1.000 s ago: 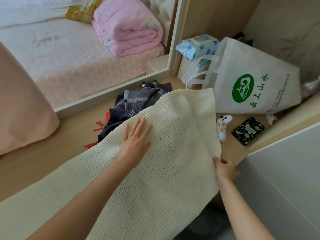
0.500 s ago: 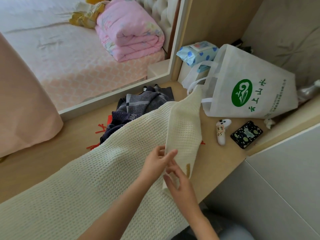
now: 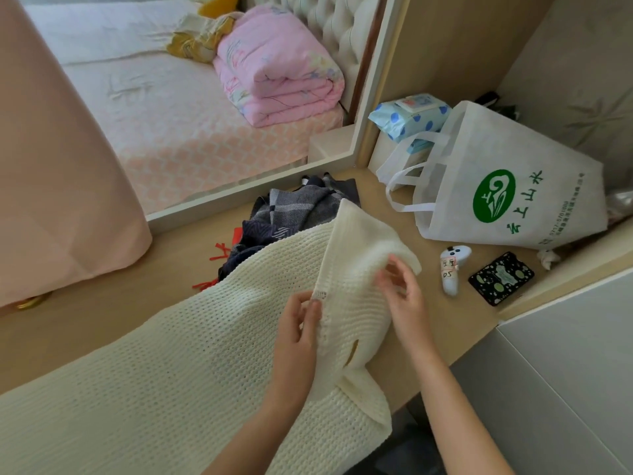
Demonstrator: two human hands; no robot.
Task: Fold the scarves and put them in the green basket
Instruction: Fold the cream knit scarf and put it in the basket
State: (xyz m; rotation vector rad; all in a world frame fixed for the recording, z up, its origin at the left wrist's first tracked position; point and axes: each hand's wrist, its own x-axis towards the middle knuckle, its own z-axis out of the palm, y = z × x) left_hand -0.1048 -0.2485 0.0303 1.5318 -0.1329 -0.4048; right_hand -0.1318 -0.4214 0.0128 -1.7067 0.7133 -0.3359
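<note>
Cream knit scarf point(image 3: 154, 389) lies lengthwise across the wooden desk point(image 3: 102, 310), its right end turned back over itself as a raised flap. Left hand point(image 3: 296, 332) pinches the flap's near edge between thumb and fingers. Right hand point(image 3: 406, 296), blurred, has its fingers curled on the flap's far corner, gripping it. Just behind the scarf is 1 heap of dark scarves point(image 3: 294, 214), unfolded. To the right lie a white controller point(image 3: 452, 269) and a black patterned case point(image 3: 500, 278). Beyond them, a white bag point(image 3: 507, 186) lies on its side.
</note>
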